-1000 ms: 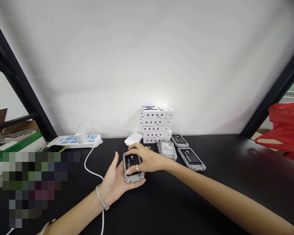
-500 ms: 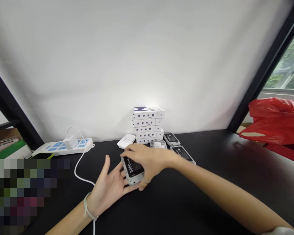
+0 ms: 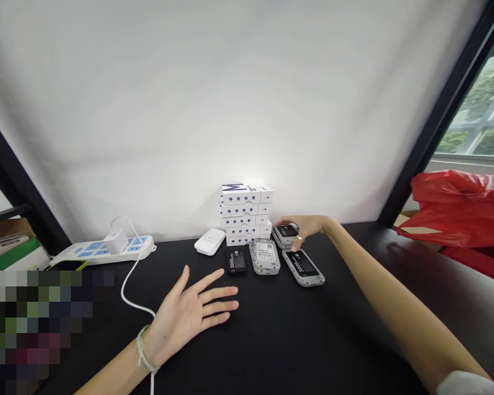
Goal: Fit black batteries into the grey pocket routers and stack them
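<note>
My left hand [image 3: 195,307] hovers palm up above the black tabletop with fingers spread and nothing in it. At the back right, my right hand [image 3: 307,227] has thumb and fingers around a grey pocket device with an exposed black battery [image 3: 287,231], which sits on another one. Just in front lies a similar device [image 3: 304,269], its battery marked 3000mAh. Left of it stand stacked grey devices, the top one with a white label [image 3: 265,255]. A loose black battery [image 3: 235,261] lies beside that pile.
Several white boxes [image 3: 245,214] are stacked by the wall. A white flat device [image 3: 209,241] lies left of them. Further left are a power strip [image 3: 86,251] and a charger [image 3: 116,240] with a white cable [image 3: 125,296]. A red plastic bag [image 3: 453,208] is at the right.
My right hand has carried the grey device from my left palm to the back right, onto another one. My left hand is now bare. The loose battery and labelled pile are uncovered.
</note>
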